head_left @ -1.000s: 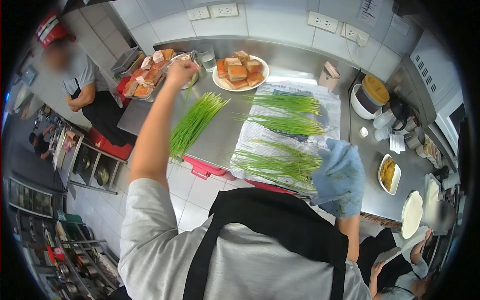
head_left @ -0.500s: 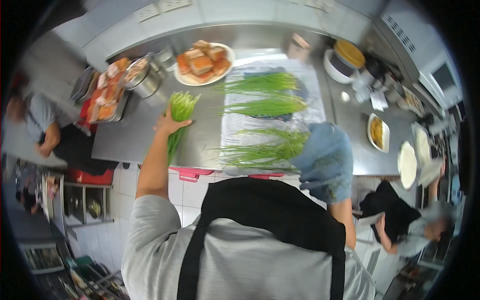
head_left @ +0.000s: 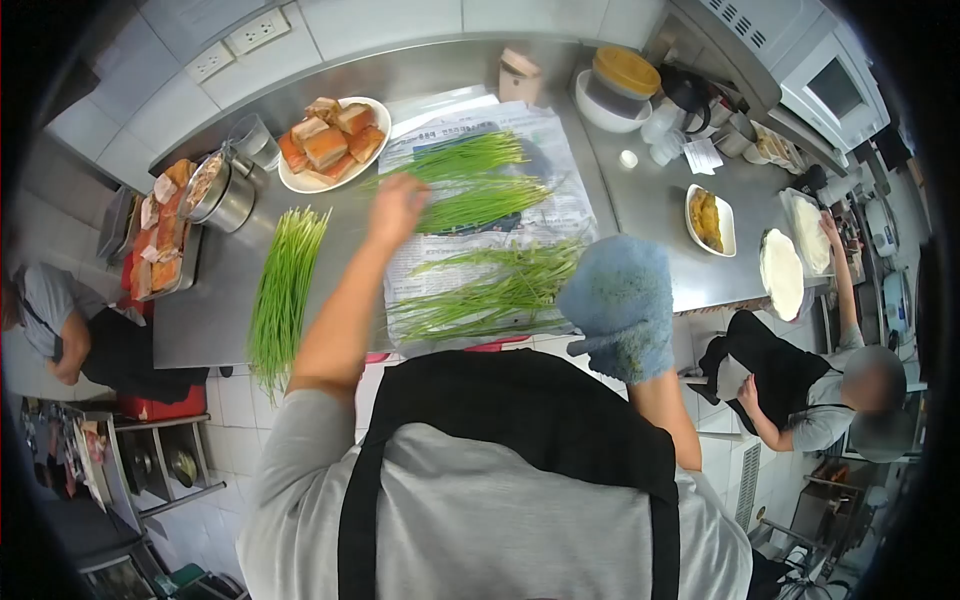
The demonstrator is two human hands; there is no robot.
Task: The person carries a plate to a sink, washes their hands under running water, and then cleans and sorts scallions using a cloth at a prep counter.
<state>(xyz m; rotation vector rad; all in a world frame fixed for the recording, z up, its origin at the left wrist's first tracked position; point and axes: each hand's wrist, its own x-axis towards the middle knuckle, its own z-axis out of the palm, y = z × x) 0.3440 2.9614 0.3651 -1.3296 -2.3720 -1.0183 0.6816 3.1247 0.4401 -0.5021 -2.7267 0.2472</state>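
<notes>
A bunch of long green chives point(head_left: 285, 290) lies on the steel counter point(head_left: 180, 325), its tips hanging over the front edge. My left hand point(head_left: 400, 205) is over the left edge of the newspaper point(head_left: 415, 265), beside the chives point(head_left: 485, 205) spread there; motion blurs its fingers. More chives lie in loose rows on the paper, at the back and nearer me point(head_left: 490, 290). A damp-looking blue cloth or mitt point(head_left: 620, 300) with green bits stuck on it covers my right hand, at the right ends of the nearest row. The fingers under it are hidden.
A plate of browned meat chunks point(head_left: 375, 155), a glass point(head_left: 252, 140), a steel pot point(head_left: 230, 205) and a meat tray point(head_left: 185, 275) stand left. Stacked bowls point(head_left: 610, 115) and a small dish point(head_left: 725, 240) are right. Two other people stand at either side.
My left hand has let go of the chive bunch, now lying on the counter, and moved right to the newspaper. The covered right hand stays near the closest row. My view has shifted.
</notes>
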